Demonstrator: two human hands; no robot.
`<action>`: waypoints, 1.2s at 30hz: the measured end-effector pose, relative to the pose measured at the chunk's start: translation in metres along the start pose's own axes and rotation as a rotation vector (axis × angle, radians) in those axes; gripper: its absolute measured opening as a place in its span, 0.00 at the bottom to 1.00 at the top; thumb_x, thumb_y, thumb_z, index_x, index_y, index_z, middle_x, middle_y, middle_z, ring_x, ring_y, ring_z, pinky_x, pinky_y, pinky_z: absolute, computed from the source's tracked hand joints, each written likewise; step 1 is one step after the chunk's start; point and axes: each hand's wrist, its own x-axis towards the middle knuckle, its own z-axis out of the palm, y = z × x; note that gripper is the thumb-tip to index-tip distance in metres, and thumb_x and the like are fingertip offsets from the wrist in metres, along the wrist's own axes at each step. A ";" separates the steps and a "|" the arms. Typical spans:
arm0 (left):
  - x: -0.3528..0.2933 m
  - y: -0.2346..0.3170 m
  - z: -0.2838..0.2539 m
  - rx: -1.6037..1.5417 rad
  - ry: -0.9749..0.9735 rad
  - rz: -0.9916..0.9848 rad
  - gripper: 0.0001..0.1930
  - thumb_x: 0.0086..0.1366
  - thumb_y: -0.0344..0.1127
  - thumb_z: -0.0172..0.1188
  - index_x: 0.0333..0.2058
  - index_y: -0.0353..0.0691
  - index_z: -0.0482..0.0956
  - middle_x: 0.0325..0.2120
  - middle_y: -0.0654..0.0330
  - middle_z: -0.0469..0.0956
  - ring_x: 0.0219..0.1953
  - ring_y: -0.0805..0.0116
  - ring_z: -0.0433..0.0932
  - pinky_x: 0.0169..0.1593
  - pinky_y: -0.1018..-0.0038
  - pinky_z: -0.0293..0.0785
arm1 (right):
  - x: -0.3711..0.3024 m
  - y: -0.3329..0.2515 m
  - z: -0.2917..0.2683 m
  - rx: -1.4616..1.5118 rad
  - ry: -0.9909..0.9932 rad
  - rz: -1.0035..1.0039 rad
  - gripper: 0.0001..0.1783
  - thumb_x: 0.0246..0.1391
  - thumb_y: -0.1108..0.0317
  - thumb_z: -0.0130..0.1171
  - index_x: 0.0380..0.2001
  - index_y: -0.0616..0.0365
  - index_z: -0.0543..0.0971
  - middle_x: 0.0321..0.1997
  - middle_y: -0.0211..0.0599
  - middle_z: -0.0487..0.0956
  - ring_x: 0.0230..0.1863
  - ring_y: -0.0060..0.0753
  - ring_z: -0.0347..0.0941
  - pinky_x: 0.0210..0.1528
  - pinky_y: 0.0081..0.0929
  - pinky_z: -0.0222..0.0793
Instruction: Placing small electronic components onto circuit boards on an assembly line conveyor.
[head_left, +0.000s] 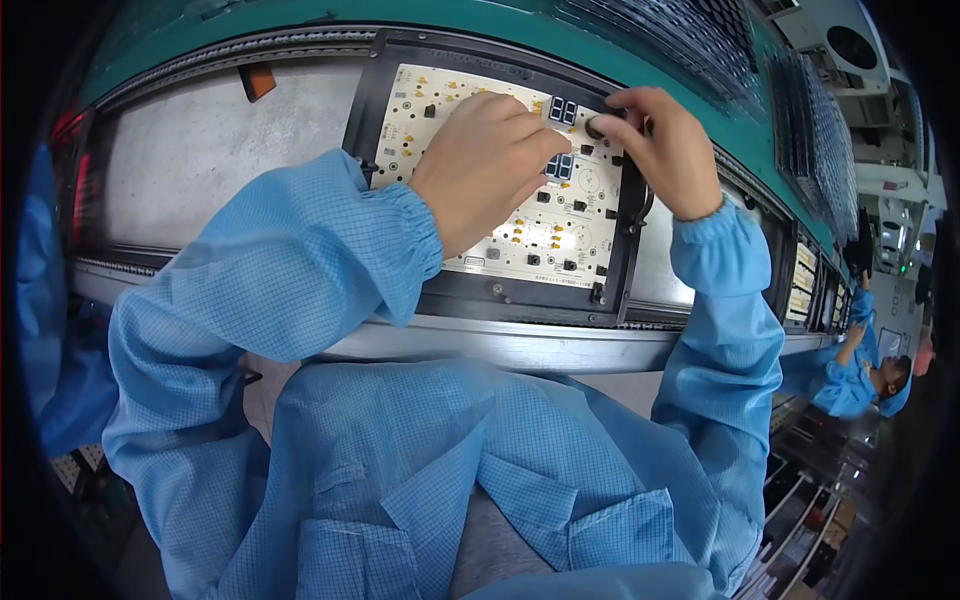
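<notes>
A cream circuit board (490,254) lies in a black frame fixture (470,300) in front of me. Over its middle, my left hand (490,165) has its fingers curled, with the thumb and forefinger closed around a small two-digit display (559,167). Just above it on the board is another two-digit display (563,110). At the board's upper right, my right hand (665,150) is bent in a pinch, with a small dark round part (596,127) at the thumb tip. Several small black and yellow components dot the board; my left hand covers some of them.
The fixture sits on a conveyor line with a chain rail (230,65) and a metal front edge (500,345). Stacked dark trays (810,150) stand at the upper right. A co-worker in blue (850,380) is farther along the line, and another blue sleeve (45,300) shows at left.
</notes>
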 end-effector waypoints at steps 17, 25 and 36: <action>0.032 0.000 -0.024 0.030 -0.344 -0.007 0.08 0.54 0.31 0.62 0.34 0.36 0.78 0.27 0.59 0.78 0.35 0.62 0.76 0.43 0.66 0.71 | -0.053 0.028 -0.026 1.254 -0.309 0.421 0.14 0.62 0.66 0.50 0.48 0.62 0.72 0.42 0.36 0.76 0.28 0.12 0.68 0.23 0.06 0.60; 0.090 -0.006 -0.036 -0.182 -0.780 -0.374 0.09 0.48 0.28 0.67 0.28 0.36 0.77 0.26 0.53 0.78 0.32 0.56 0.78 0.35 0.65 0.72 | -0.039 -0.003 -0.024 1.105 -0.281 0.408 0.13 0.57 0.72 0.55 0.46 0.63 0.74 0.40 0.35 0.78 0.29 0.16 0.72 0.26 0.11 0.64; 0.103 -0.068 -0.046 0.100 0.141 0.161 0.13 0.61 0.37 0.53 0.41 0.36 0.75 0.30 0.51 0.79 0.35 0.58 0.79 0.35 0.64 0.75 | -0.054 -0.011 -0.024 0.884 -0.229 0.469 0.14 0.53 0.76 0.58 0.45 0.62 0.76 0.33 0.25 0.75 0.31 0.13 0.68 0.30 0.09 0.64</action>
